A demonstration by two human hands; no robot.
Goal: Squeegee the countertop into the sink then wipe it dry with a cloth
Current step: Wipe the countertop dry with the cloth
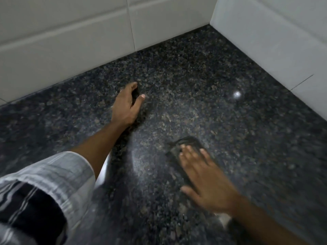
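A dark cloth is being pressed flat under the right hand on the counter; drying is likely unfinished. The left hand's grip is curled around something dark.

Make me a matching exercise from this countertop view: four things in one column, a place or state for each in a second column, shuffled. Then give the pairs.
Things:
1. left hand
2. right hand
3. dark cloth
4. wall tiles

Places or states:
A. white, standing along the back and right edges of the countertop
B. lying flat on the stone, partly under fingers
C. nearer the back wall, fingers curled
D. spread flat, pressing down at the lower right

Pairs: 1-C, 2-D, 3-B, 4-A
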